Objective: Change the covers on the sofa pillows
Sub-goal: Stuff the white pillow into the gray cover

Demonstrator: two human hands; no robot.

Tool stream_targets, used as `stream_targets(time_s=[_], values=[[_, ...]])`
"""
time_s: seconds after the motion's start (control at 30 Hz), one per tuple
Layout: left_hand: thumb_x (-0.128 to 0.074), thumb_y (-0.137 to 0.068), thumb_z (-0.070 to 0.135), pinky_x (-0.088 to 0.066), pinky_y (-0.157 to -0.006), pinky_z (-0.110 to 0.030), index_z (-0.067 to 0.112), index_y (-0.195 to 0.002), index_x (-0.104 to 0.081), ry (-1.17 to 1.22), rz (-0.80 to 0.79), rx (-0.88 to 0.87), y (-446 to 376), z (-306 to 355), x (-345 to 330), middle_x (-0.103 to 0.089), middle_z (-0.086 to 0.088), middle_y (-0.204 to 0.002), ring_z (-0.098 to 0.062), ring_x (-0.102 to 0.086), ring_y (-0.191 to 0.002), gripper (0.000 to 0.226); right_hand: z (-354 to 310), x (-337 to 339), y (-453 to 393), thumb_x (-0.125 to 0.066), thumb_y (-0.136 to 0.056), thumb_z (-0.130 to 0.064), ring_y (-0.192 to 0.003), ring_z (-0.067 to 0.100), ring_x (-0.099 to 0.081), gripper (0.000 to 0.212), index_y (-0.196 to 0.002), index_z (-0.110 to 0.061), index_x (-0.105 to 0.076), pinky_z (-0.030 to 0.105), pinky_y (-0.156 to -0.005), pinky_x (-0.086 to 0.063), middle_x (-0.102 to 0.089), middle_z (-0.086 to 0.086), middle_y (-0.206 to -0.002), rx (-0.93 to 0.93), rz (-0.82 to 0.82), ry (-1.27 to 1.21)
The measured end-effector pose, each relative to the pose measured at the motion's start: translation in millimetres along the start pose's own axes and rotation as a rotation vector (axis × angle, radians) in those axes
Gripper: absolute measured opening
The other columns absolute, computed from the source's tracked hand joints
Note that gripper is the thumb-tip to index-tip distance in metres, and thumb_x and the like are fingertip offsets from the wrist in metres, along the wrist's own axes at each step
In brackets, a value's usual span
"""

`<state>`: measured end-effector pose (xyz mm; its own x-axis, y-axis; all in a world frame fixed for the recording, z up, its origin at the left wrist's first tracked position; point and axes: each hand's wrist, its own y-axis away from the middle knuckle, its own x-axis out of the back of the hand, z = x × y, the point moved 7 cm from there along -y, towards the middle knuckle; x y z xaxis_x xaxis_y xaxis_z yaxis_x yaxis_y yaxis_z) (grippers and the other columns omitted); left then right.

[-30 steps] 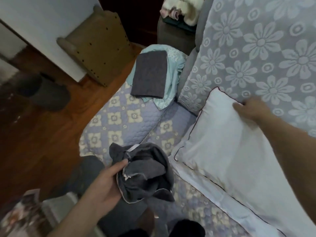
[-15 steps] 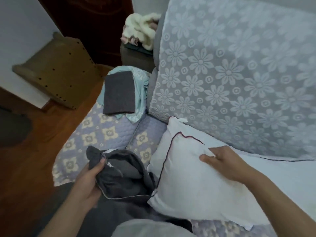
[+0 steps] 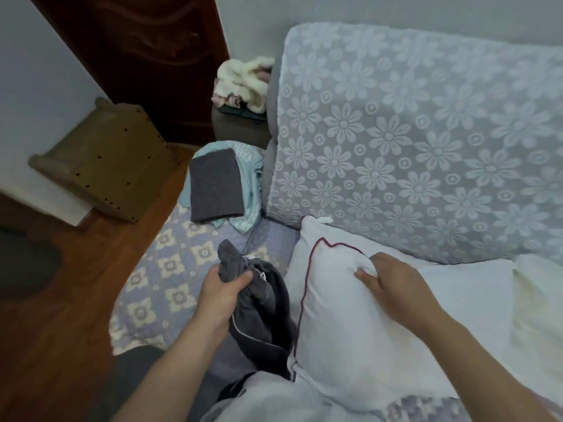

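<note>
The white pillow (image 3: 359, 327) lies near on the sofa seat (image 3: 170, 269), right grip (image 3: 393, 284) clutching its top edge. Left grip (image 3: 219, 296) clenches a dark grey cover (image 3: 265, 312) just beside it. Far left lies a folded grey cloth (image 3: 214, 185); the flowered backrest (image 3: 411, 141) rises behind.

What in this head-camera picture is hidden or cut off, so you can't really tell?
- Dark grey cover: bunched in the left hand, so its opening is hidden; its lower end runs behind the white pillow.
- Right hand: fingertips sink into the pillow, so the grip underneath is unseen.
- Folded grey cloth: covers most of the light blue fabric beneath.
- Pillow's right part: cut off by the frame edge.
</note>
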<state>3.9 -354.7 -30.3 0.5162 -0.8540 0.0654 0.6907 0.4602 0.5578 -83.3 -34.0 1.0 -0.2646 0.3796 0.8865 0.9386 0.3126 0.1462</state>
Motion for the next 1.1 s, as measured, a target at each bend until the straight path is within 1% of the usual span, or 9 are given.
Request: stream_targets(time_s=[0.17, 0.33, 0.53, 0.63, 0.73, 0.83, 0.9, 1.0, 1.1], values=[[-0.078, -0.085, 0.012, -0.051, -0.072, -0.028, 0.019, -0.103, -0.059, -0.424, 0.065, -0.213, 20, 19, -5, -0.069, 0.006, -0.093, -0.012, -0.066, -0.088, 0.027, -63, -46, 28, -0.053, -0.091, -0.045, -0.069, 0.015, -0.07, 0.033, -0.078, -0.02, -0.071, 0.026, -0.055, -0.05, -0.068, -0.015, -0.119, 0.355, 0.071, 0.149], [-0.072, -0.081, 0.029, -0.054, -0.073, -0.038, 0.034, -0.098, -0.054, -0.66, -0.025, -0.277, 41, 4, -10, -0.069, 0.01, -0.09, -0.018, -0.065, -0.084, 0.026, -82, -91, 55, -0.069, -0.08, -0.026, -0.075, 0.014, -0.065, 0.01, -0.09, -0.024, -0.071, 0.029, -0.056, -0.052, -0.062, -0.019, -0.124, 0.374, -0.015, 0.147], [-0.069, -0.089, 0.011, -0.054, -0.086, -0.031, 0.031, -0.105, -0.064, -0.432, -0.269, -0.26, 61, -4, -21, -0.074, 0.014, -0.1, -0.004, -0.069, -0.094, 0.026, -65, -94, 60, -0.073, -0.075, -0.024, -0.067, 0.014, -0.061, 0.006, -0.079, -0.024, -0.068, 0.029, -0.045, -0.047, -0.062, -0.018, -0.113, 0.275, -0.003, 0.233], [-0.054, -0.079, 0.001, -0.045, -0.07, -0.033, 0.023, -0.096, -0.076, -0.255, -0.426, -0.146, 66, -13, -25, -0.074, -0.001, -0.087, -0.02, -0.062, -0.075, 0.035, -62, -94, 61, -0.074, -0.077, -0.025, -0.066, 0.014, -0.06, 0.008, -0.076, -0.024, -0.066, 0.031, -0.043, -0.046, -0.062, -0.016, -0.108, 0.261, 0.003, 0.252], [-0.047, -0.096, -0.01, -0.043, -0.06, -0.03, 0.018, -0.097, -0.074, -0.273, -0.437, -0.089, 62, -23, -25, -0.067, -0.006, -0.076, -0.021, -0.056, -0.059, 0.04, -65, -97, 63, -0.07, -0.081, -0.027, -0.069, 0.016, -0.061, 0.005, -0.081, -0.023, -0.067, 0.032, -0.047, -0.048, -0.063, -0.013, -0.106, 0.293, -0.007, 0.238], [-0.056, -0.096, -0.006, -0.038, -0.049, -0.027, 0.022, -0.107, -0.065, -0.319, -0.438, -0.162, 59, -19, -30, -0.068, -0.002, -0.086, -0.021, -0.05, -0.053, 0.031, -71, -95, 68, -0.069, -0.083, -0.028, -0.075, 0.017, -0.063, 0.007, -0.088, -0.023, -0.069, 0.03, -0.054, -0.05, -0.064, -0.011, -0.108, 0.328, 0.029, 0.163], [-0.066, -0.09, -0.003, -0.036, -0.05, -0.029, 0.029, -0.106, -0.056, -0.407, -0.443, -0.242, 57, -16, -35, -0.068, 0.008, -0.101, -0.021, -0.048, -0.054, 0.038, -72, -90, 72, -0.067, -0.085, -0.029, -0.079, 0.017, -0.065, 0.009, -0.09, -0.022, -0.07, 0.027, -0.058, -0.051, -0.066, -0.01, -0.107, 0.341, 0.084, 0.073], [-0.077, -0.078, 0.013, -0.037, -0.057, -0.03, 0.03, -0.091, -0.046, -0.592, -0.424, -0.332, 57, -19, -47, -0.058, 0.01, -0.076, -0.011, -0.045, -0.059, 0.038, -69, -86, 76, -0.052, -0.094, -0.035, -0.085, 0.018, -0.065, 0.023, -0.092, -0.02, -0.069, 0.03, -0.064, -0.053, -0.068, -0.008, -0.105, 0.32, 0.113, -0.057], [-0.076, -0.062, 0.039, -0.04, -0.079, -0.019, 0.033, -0.09, -0.048, -0.779, -0.453, -0.473, 62, -21, -57, -0.052, 0.015, -0.096, -0.003, -0.051, -0.091, 0.04, -63, -89, 79, -0.051, -0.095, -0.033, -0.087, 0.019, -0.062, 0.021, -0.099, -0.02, -0.067, 0.037, -0.069, -0.051, -0.064, -0.008, -0.099, 0.276, 0.052, -0.207]])
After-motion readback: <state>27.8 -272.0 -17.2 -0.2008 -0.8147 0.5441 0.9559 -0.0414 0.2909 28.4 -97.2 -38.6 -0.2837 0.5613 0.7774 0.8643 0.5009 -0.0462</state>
